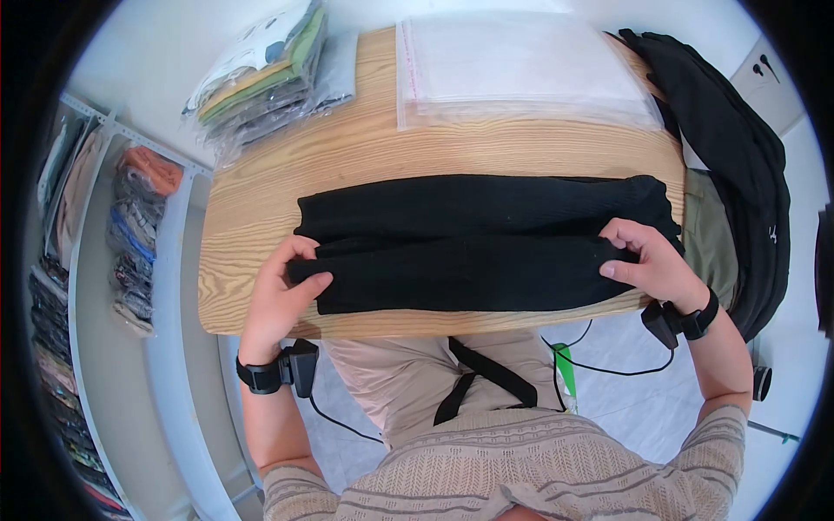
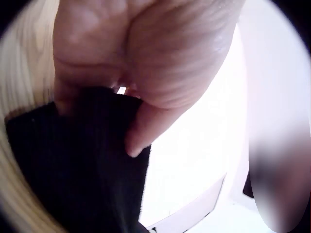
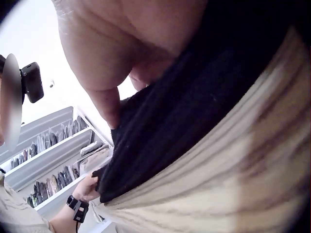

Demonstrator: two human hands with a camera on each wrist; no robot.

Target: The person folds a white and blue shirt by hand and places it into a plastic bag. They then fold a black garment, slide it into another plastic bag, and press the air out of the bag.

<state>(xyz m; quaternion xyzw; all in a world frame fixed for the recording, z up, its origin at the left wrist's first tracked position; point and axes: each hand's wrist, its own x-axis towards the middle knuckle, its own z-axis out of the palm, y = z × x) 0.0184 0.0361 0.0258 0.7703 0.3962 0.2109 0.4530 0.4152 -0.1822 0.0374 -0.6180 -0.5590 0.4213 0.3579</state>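
A black garment [image 1: 486, 243] lies lengthwise across the front of the wooden table, folded into a long strip with a crease along its middle. At its near left corner my left hand [image 1: 282, 286] pinches the cloth between thumb and fingers. My right hand [image 1: 647, 260] grips the near layer toward the right end, thumb on top. In the left wrist view the thumb [image 2: 138, 131] presses against the dark cloth [image 2: 92, 160], and the other fingertips are hidden behind it. The right wrist view shows the thumb [image 3: 109, 109] at the edge of the black cloth [image 3: 165, 121].
Clear plastic bags [image 1: 521, 74] lie flat at the back of the table [image 1: 261, 208]. Bagged folded clothes [image 1: 269, 78] are stacked at the back left. Black and olive garments [image 1: 738, 165] hang over the right edge. Shelves [image 1: 95, 260] with packed clothes stand on the left.
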